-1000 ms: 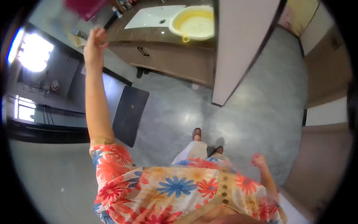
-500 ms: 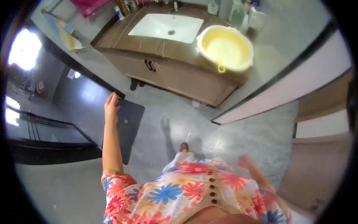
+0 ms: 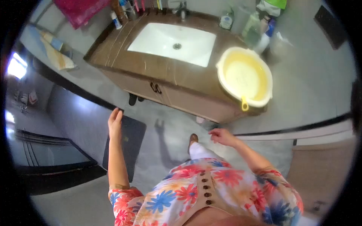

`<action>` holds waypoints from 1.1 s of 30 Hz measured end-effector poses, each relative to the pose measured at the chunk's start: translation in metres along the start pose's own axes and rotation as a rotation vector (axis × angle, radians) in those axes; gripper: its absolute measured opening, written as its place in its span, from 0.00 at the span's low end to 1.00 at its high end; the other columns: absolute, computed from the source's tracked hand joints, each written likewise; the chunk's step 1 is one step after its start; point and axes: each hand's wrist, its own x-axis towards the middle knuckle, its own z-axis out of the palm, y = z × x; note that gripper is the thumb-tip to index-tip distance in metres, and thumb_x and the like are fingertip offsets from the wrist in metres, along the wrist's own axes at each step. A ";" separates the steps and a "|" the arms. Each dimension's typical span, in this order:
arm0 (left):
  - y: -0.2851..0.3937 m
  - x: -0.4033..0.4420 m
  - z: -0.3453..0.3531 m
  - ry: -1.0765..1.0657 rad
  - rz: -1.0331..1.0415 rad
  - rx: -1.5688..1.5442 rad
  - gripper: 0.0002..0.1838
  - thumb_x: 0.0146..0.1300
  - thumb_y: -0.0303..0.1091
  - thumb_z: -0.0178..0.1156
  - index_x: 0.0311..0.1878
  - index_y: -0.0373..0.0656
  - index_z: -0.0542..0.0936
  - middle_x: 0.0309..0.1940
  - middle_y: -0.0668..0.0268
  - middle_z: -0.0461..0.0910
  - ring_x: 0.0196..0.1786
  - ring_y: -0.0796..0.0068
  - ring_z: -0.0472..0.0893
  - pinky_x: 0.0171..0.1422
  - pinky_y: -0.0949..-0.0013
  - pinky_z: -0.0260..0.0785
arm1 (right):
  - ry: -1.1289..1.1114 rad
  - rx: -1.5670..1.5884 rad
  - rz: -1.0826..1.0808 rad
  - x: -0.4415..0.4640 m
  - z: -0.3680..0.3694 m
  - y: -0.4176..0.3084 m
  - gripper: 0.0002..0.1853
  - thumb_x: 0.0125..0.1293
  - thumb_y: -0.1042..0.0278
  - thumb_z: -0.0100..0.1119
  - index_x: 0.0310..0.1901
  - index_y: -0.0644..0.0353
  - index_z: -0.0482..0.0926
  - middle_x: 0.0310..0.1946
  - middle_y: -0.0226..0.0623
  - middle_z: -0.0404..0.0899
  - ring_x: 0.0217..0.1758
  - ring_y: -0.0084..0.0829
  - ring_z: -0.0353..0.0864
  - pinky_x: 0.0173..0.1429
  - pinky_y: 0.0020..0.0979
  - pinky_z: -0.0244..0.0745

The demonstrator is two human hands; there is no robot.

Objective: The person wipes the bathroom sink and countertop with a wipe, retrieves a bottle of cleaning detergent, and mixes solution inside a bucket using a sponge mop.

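Observation:
My left hand (image 3: 115,122) hangs in the air over a dark floor mat (image 3: 130,147), its fingers loosely extended and nothing visible in them. My right hand (image 3: 223,137) is held out in front of the cabinet (image 3: 188,101), fingers apart and slightly bent, with no object in it. On the brown countertop (image 3: 151,67) stands a yellow-and-white basin (image 3: 245,77), up and to the right of my right hand. A yellow handle (image 3: 244,103) hangs over its near rim. Neither hand touches the counter or the basin.
A white sink (image 3: 173,43) with a faucet (image 3: 182,11) is set in the counter. Bottles (image 3: 252,30) crowd its back right; a tube (image 3: 116,20) lies near the left. Towels (image 3: 56,49) hang at left. Dark slippers (image 3: 132,99) sit under the cabinet.
The view has come closer to the counter, and the sink and basin look larger. My right hand has risen from beside my body to the front. My left hand stays raised.

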 end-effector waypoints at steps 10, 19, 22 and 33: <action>-0.011 0.050 -0.030 0.113 -0.102 0.027 0.25 0.57 0.41 0.57 0.57 0.44 0.68 0.54 0.66 0.69 0.52 0.75 0.69 0.47 0.70 0.59 | -0.121 0.252 -0.113 0.095 -0.027 -0.070 0.13 0.58 0.70 0.53 0.45 0.63 0.73 0.26 0.33 0.76 0.27 0.21 0.74 0.34 0.25 0.72; 0.056 0.182 -0.016 -0.040 0.050 -0.036 0.21 0.56 0.35 0.59 0.52 0.41 0.72 0.40 0.68 0.75 0.39 0.78 0.75 0.39 0.76 0.65 | 0.248 0.457 0.114 0.102 -0.049 -0.114 0.16 0.61 0.67 0.52 0.49 0.62 0.71 0.31 0.32 0.77 0.29 0.20 0.74 0.31 0.22 0.71; 0.071 0.209 -0.001 -0.138 0.062 -0.047 0.20 0.54 0.34 0.60 0.51 0.41 0.72 0.38 0.68 0.76 0.36 0.78 0.77 0.35 0.76 0.65 | 0.482 0.660 0.162 0.084 -0.056 -0.119 0.18 0.62 0.64 0.52 0.51 0.64 0.68 0.31 0.33 0.77 0.30 0.21 0.75 0.31 0.21 0.71; 0.083 0.263 0.067 -0.324 0.197 -0.099 0.13 0.59 0.33 0.57 0.45 0.40 0.75 0.31 0.67 0.77 0.29 0.81 0.76 0.30 0.79 0.65 | 1.326 0.087 0.035 0.003 -0.210 -0.194 0.13 0.62 0.60 0.51 0.31 0.63 0.77 0.22 0.30 0.76 0.23 0.19 0.73 0.29 0.22 0.68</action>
